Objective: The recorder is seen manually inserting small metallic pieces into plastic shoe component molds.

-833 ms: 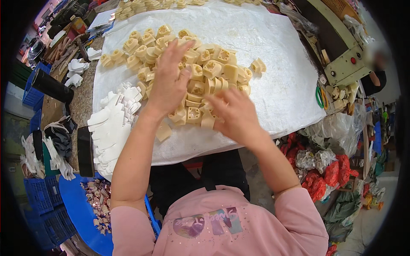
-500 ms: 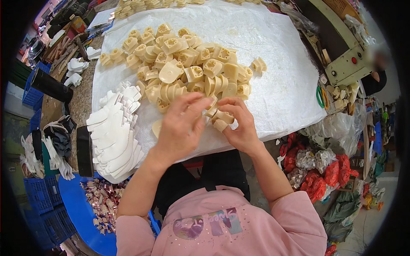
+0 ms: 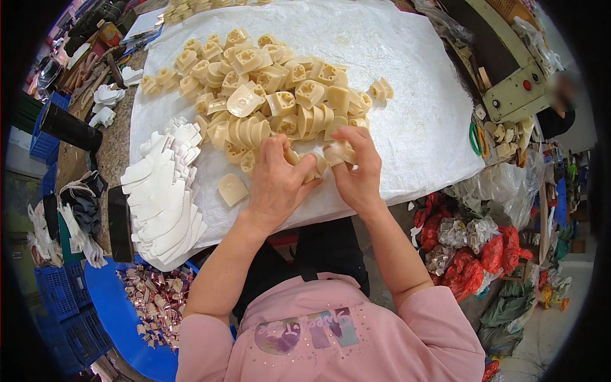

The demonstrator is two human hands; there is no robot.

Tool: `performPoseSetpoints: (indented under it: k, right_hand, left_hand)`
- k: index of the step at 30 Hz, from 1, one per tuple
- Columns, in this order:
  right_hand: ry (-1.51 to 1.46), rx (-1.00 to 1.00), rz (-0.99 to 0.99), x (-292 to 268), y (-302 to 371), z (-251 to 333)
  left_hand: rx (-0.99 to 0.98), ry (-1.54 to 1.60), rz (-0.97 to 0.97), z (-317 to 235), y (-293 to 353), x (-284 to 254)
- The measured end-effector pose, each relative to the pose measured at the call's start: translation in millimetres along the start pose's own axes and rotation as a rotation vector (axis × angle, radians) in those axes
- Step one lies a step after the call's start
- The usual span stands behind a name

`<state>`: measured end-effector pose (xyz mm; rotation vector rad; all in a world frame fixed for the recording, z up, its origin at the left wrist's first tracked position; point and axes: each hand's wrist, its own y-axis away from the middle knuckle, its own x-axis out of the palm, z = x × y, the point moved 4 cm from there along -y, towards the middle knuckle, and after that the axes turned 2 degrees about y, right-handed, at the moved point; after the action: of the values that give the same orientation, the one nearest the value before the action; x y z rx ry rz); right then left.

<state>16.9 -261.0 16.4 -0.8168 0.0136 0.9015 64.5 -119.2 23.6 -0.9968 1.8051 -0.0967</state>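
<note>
On the white sheet that is covering the table, we are seeing everything else, so we are giving all places from this sheet. It is spreading wide and it is hanging a little over the near edge.

In the middle of the sheet a big pile of cream plastic pieces is lying, many of them with a small hollow on top. Along the left edge of the sheet a stack of flat white pieces is lying like a fan. Below the sheet's near left corner, a blue tub is holding small shiny brown bits.

At the near edge of the sheet, just under the pile, our two hands are working close together. Our left hand is curling its fingers around one cream piece, and our right hand is pinching a second cream piece between thumb and fingertips. The two pieces are almost touching each other between the hands; we cannot tell if they are really joined.

A single cream piece is lying alone on the sheet, just left of our left hand.
</note>
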Motion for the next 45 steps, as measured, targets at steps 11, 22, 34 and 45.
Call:
performPoseSetpoints:
  k: [11, 22, 34, 45]
  right_hand:
    - [0.315, -0.151, 0.449, 6.6, -8.5, 26.2]
    - [0.511, -0.242, 0.622, 7.1, 2.7, 17.3]
    - [0.268, -0.033, -0.062, -35.0, -40.1, -35.7]
    - [0.356, 0.393, 0.054, -51.1, -79.3, -160.1]
  left_hand:
    - [0.071, 0.166, 0.001, 7.0, 15.9, -8.6]
    - [-0.046, 0.289, 0.032, 9.7, 10.4, -17.1]
    - [0.092, -0.253, -0.023, 0.9, 36.4, -5.3]
    - [-0.313, -0.135, -0.086, 11.0, 58.0, -18.1]
